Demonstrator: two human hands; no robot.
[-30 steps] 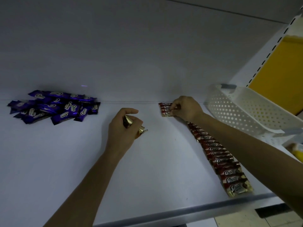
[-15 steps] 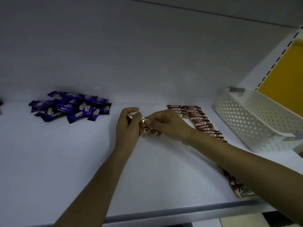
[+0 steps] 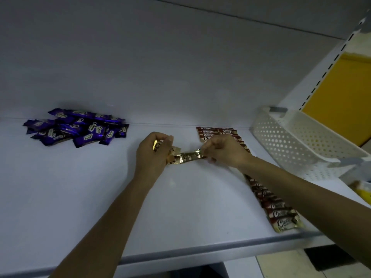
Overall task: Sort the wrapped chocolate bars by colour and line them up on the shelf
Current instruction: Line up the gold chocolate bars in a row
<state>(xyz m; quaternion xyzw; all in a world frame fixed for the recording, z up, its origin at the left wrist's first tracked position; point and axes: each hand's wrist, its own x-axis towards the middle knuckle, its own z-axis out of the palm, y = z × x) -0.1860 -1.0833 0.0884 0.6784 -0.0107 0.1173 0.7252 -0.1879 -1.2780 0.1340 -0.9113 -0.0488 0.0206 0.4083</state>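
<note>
Hands meet above the middle of the white shelf (image 3: 60, 197). The left hand (image 3: 154, 152) curls round a small bunch of gold-wrapped bars (image 3: 155, 145). The right hand (image 3: 222, 150) pinches the right end of one gold bar (image 3: 189, 157), which lies stretched between the two. A loose heap of purple bars (image 3: 80, 129) sits far left. A row of red bars (image 3: 278, 210) runs from far to near on the right, beside a white perforated basket (image 3: 291, 143).

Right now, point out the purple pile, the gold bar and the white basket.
purple pile (image 3: 78, 128): head view, middle of heap.
gold bar (image 3: 189, 157): head view, wrapper's middle.
white basket (image 3: 281, 141): head view, perforated side wall.
</note>
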